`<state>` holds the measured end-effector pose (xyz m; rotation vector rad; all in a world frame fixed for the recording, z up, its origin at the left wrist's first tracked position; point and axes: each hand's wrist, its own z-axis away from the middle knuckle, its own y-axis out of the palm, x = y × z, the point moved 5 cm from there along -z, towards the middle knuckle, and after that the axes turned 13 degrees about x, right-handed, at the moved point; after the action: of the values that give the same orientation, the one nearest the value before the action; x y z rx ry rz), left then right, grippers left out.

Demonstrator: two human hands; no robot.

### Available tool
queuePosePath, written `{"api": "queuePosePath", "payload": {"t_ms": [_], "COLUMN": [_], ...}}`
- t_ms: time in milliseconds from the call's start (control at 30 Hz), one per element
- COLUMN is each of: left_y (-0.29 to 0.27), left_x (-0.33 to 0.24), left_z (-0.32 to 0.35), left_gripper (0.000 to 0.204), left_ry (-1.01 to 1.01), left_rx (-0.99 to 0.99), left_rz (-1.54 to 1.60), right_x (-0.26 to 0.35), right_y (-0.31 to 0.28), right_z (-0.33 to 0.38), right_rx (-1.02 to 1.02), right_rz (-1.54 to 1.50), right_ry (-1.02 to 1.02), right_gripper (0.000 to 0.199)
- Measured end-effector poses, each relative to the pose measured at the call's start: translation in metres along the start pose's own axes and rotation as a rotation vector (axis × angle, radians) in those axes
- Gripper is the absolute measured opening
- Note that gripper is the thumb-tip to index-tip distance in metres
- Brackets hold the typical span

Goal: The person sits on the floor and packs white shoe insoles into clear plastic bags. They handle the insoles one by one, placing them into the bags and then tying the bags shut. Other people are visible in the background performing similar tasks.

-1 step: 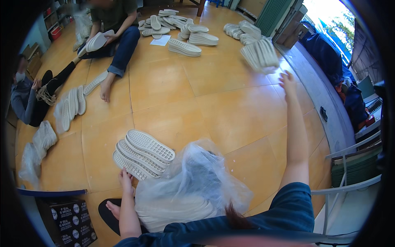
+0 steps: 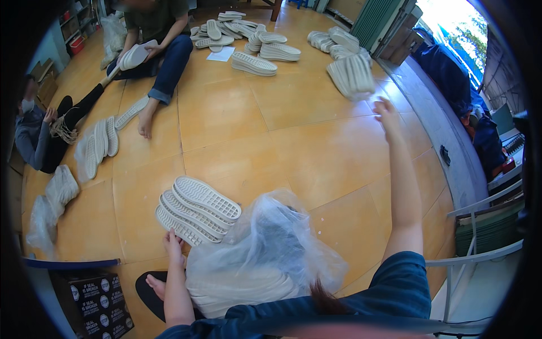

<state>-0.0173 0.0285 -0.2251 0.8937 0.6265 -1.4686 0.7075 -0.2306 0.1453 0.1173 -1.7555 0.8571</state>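
Note:
My left hand (image 2: 173,244) is low at my left and grips the near end of a stack of white ridged shoe soles (image 2: 197,209) lying on the tan tiled floor (image 2: 293,147). Just right of that stack, a crumpled clear plastic bag (image 2: 271,243) sits in front of me with more pale soles (image 2: 237,291) inside. My right arm stretches far forward. My right hand (image 2: 387,111) has its fingers apart, and right beyond them is a blurred bundle of white soles (image 2: 353,76) that seems to be off the floor.
A seated person in jeans (image 2: 164,51) handles a sole at the back left. Another person (image 2: 34,133) sits at the far left by rows of soles (image 2: 96,144). Piles of soles (image 2: 254,53) lie at the back. A black box (image 2: 96,299), a white chair frame (image 2: 474,254) and a raised ledge (image 2: 440,130) border the floor.

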Motion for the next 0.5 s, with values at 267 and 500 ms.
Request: {"api": "queuePosePath", "payload": {"t_ms": [267, 500], "left_y": [0.012, 0.015], "left_x": [0.0, 0.002], "left_z": [-0.013, 0.001], "left_gripper": [0.048, 0.045], "left_ry": [-0.037, -0.121], "left_rx": [-0.025, 0.022], "left_rz": [-0.111, -0.136], "right_x": [0.108, 0.155], "right_y": [0.237, 0.444], "right_z": [0.087, 0.126], "right_rx": [0.717, 0.806], "right_rz": [0.181, 0.082], "right_ry": [-0.198, -0.382], "right_gripper": [0.039, 0.048]}}
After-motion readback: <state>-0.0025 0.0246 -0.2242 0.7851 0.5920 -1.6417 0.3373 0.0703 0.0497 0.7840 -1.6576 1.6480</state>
